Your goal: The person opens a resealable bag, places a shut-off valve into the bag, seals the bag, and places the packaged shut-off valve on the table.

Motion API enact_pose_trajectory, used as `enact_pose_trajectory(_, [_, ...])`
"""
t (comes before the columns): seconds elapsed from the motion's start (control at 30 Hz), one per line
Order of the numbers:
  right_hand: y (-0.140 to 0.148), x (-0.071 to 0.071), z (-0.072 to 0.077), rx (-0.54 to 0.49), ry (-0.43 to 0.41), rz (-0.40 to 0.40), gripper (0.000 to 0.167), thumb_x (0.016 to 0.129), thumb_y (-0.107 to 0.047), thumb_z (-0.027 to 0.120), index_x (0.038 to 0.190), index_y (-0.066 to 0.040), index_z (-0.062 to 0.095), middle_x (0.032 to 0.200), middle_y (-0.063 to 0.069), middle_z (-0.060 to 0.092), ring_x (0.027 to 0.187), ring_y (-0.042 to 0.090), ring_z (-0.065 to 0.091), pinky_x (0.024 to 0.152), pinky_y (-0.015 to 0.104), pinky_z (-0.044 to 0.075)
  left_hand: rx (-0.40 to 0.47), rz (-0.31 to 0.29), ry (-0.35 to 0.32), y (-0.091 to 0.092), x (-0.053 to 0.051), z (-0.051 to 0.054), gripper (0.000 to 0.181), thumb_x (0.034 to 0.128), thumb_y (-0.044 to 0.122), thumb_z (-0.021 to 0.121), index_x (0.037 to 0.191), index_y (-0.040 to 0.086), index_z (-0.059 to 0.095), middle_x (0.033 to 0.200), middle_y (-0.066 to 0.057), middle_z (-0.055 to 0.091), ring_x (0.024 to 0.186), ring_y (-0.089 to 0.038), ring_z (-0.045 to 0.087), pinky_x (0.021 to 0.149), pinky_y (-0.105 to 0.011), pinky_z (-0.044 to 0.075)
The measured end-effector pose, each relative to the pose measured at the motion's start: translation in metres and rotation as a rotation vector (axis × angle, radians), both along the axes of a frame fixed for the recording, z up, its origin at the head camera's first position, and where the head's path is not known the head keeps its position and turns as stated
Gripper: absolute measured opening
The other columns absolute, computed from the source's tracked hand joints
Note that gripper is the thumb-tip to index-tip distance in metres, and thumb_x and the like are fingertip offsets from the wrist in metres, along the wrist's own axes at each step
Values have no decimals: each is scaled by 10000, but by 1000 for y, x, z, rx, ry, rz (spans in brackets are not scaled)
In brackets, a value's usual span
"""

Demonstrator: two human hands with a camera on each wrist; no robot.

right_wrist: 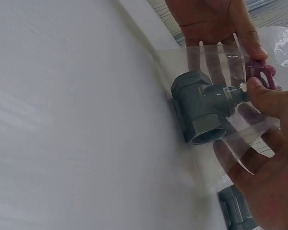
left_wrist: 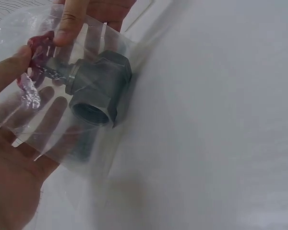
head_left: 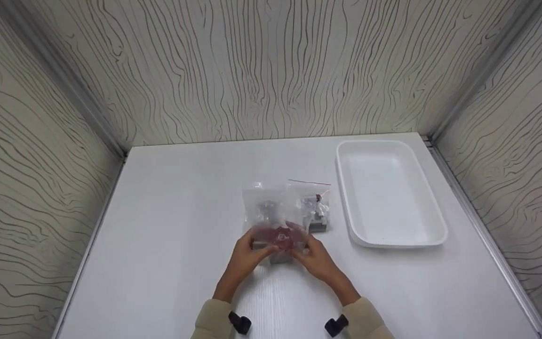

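Note:
A grey gate valve (left_wrist: 98, 81) with a red handwheel (head_left: 283, 238) lies inside a clear plastic bag (head_left: 264, 200), near the middle of the table. From the left side my left hand (head_left: 245, 256) holds the bagged valve, its thumb on the handwheel and its fingers behind the plastic. My right hand (head_left: 319, 258) grips it from the other side in the same manner, thumb also at the wheel. Both wrist views show the valve's hexagonal ends, one open bore facing the camera. The plastic blurs the fingers behind it.
Just beyond my right hand lies another clear bag (head_left: 325, 190) with a red top line and grey metal parts inside. A grey fitting (right_wrist: 237, 208) shows low in the right wrist view. The white tray (head_left: 346, 212) stands at the right; patterned walls (head_left: 271, 70) enclose the table.

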State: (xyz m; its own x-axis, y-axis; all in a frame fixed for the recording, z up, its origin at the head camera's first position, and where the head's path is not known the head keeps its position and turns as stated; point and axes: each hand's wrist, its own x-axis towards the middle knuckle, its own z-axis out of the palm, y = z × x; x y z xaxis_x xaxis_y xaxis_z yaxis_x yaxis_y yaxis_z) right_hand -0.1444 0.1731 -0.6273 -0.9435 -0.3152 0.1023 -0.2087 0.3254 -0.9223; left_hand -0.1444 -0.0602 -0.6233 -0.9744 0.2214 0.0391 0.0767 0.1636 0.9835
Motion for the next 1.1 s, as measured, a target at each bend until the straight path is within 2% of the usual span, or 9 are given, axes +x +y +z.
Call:
enact_pose_trajectory(0.13, [-5,1,0,-2,-3,-11,629,992,-183,760,1555,-77,502,1456,147,663,1259,221,653,975,305,563,-8,32,-25,-4,1,2,577,926,325,845,1397,99,603,1325,-92,704,1224,-273,677,1013,-361,607])
enact_pose_trajectory(0.27, [-11,2,1,-11,-10,-29,591,999,-192,752,1505,-9,507,1355,173,702,1163,219,693,929,292,581,-6,59,-39,-7,2,3,576,934,336,839,1399,100,596,1339,-91,690,1235,-269,662,1013,-361,598])
enact_pose_trajectory(0.4, [-18,2,1,-35,-24,-44,580,988,-174,764,1490,-14,521,1310,165,717,1089,198,705,909,276,583,15,94,-39,-9,0,1,533,920,318,853,1353,98,633,1284,-92,705,1156,-230,670,965,-314,602])
enact_pose_trajectory(0.53, [-25,1,3,-55,-39,-44,596,989,-183,766,1513,-32,526,1304,154,719,1066,171,695,901,258,576,28,134,-11,-13,-1,0,482,910,287,861,1302,88,660,1249,-101,714,1091,-198,671,950,-301,589])
enact_pose_trajectory(0.77, [-35,-4,5,-105,-86,-13,615,997,-211,765,1530,-33,516,1382,146,692,1216,229,695,1002,270,578,39,181,6,-20,-2,0,425,920,257,853,1275,106,675,1233,-89,712,1081,-194,665,977,-332,570])
enact_pose_trajectory(0.97, [-44,-7,4,-111,-88,7,578,998,-200,766,1496,-10,543,1359,161,700,1194,215,700,997,272,580,28,217,-6,-29,-2,1,431,915,270,859,1270,112,674,1222,-84,723,1108,-208,669,982,-344,571])
enact_pose_trajectory(1.1, [-50,-10,5,-103,-81,28,580,996,-205,769,1494,-7,548,1361,159,704,1201,253,698,1003,285,579,27,236,-8,-34,-2,1,449,920,299,855,1284,117,666,1228,-74,722,1127,-201,671,985,-332,583])
